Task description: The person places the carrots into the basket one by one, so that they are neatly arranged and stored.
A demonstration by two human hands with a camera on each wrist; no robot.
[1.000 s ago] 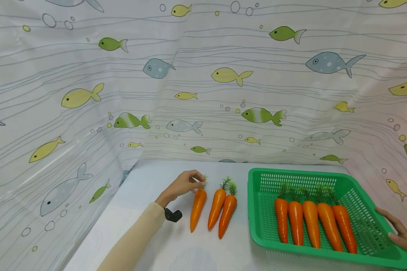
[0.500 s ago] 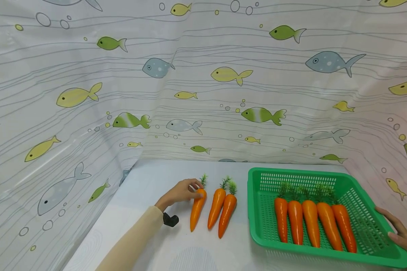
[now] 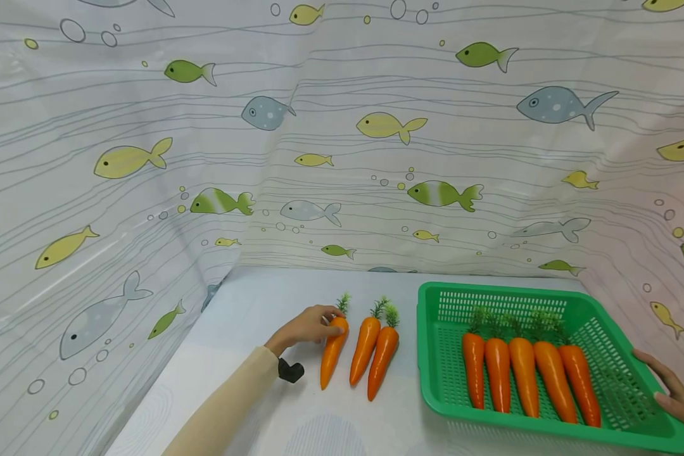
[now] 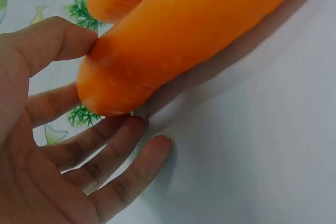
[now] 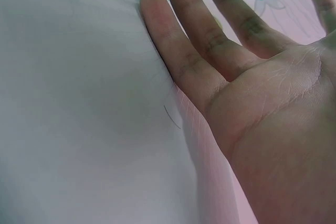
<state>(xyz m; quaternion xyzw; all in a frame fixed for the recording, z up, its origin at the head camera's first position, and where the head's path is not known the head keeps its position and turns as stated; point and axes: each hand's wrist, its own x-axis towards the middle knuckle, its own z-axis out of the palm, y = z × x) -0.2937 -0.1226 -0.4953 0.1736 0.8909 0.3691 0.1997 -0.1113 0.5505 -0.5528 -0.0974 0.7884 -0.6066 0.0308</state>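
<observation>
At the left of the table my left hand (image 3: 310,324) pinches the thick top end of an orange carrot (image 3: 332,361). In the left wrist view my thumb presses one side of this carrot (image 4: 173,30); the index finger is partly hidden behind it, and the other fingers spread below. Two more carrots, a nearer-red one (image 3: 383,364) and an orange one (image 3: 365,351), lie just right of it. My right hand (image 3: 675,392) holds the right rim of a green plastic basket (image 3: 424,361), thumb over the rim. In the right wrist view its fingers (image 5: 202,45) stretch up against the basket's outside.
Inside the basket several carrots (image 3: 523,377) lie side by side, their green tops towards the back wall. A white fish-print sheet (image 3: 376,171) encloses the white table (image 3: 273,411) at the back and sides.
My left hand has come down from the leafy top of the leftmost carrot to its thick orange end and pinches it. My right hand and the basket stay in place.
</observation>
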